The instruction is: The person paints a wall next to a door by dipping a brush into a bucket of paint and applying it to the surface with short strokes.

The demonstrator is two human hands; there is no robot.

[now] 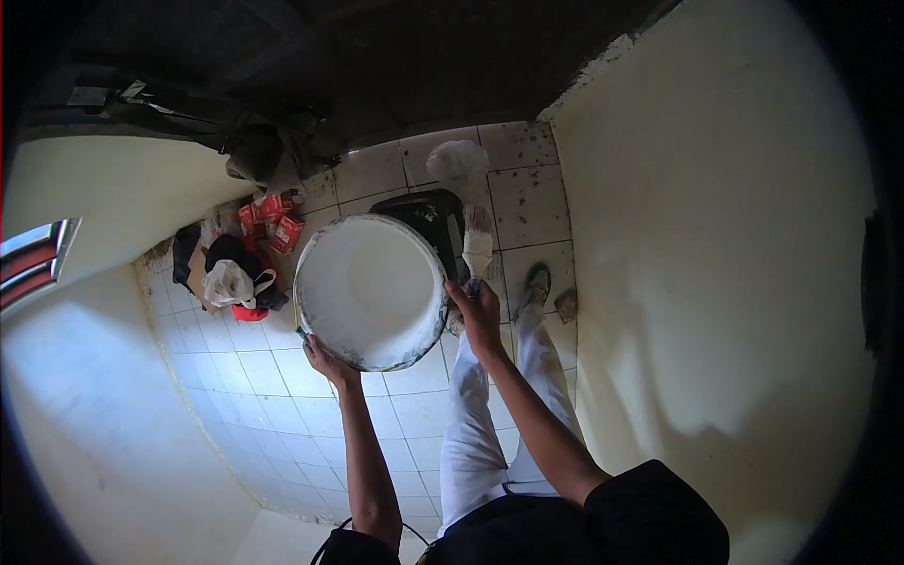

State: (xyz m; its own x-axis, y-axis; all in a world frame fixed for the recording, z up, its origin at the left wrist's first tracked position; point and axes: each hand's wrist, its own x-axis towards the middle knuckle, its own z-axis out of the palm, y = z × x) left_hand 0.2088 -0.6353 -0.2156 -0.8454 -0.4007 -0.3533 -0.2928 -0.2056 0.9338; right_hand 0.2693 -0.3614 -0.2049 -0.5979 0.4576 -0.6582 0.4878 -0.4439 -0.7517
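Note:
A large round paint bucket point(372, 282) is held up in front of me, its white-coated inside facing the camera and its rim smeared with dark and white marks. My left hand point(330, 363) grips the bucket's lower left edge; a small greyish piece by its fingers is too small to make out. My right hand point(478, 315) is closed around the handle of a paintbrush point(477, 250), with bristles pointing away from me. Fingers of that same hand also touch the bucket's right edge. Behind the bucket, a black plastic stool point(435, 212) is partly hidden.
Red boxes point(273, 218) and a white bag point(229, 282) lie on dark and red cloth along the left wall. A crumpled clear plastic bag point(458, 160) rests on the tiled floor point(414, 414). A pale wall point(716, 282) rises close on my right; dark cloth point(268, 155) hangs ahead.

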